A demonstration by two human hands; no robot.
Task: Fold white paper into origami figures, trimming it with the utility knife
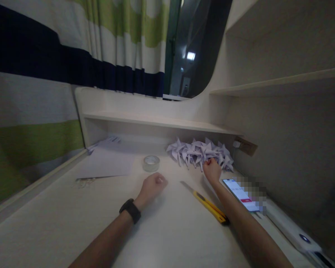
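White paper pinwheels (197, 149) lie heaped at the back right of the desk, their rolled paper sticks pointing towards me. At the front of that heap, my right hand (213, 172) has its fingers closed around what looks like a pinwheel; the fingertips are partly hidden. My left hand (151, 188), with a black band on the wrist, hovers over the middle of the desk, slightly blurred. Its fingers are curled together, and whatever they hold, if anything, cannot be made out. Just beyond it sits a roll of clear tape (151, 163). Between my forearms lies a yellow box cutter (209, 208), blade out.
White paper sheets (106, 162) lie at the back left, with small scraps (85, 183) by their near edge. A lit phone (240, 195) and a white device (293, 227) line the right wall. A low shelf (156, 121) overhangs the back; a curtain (33, 100) hangs left.
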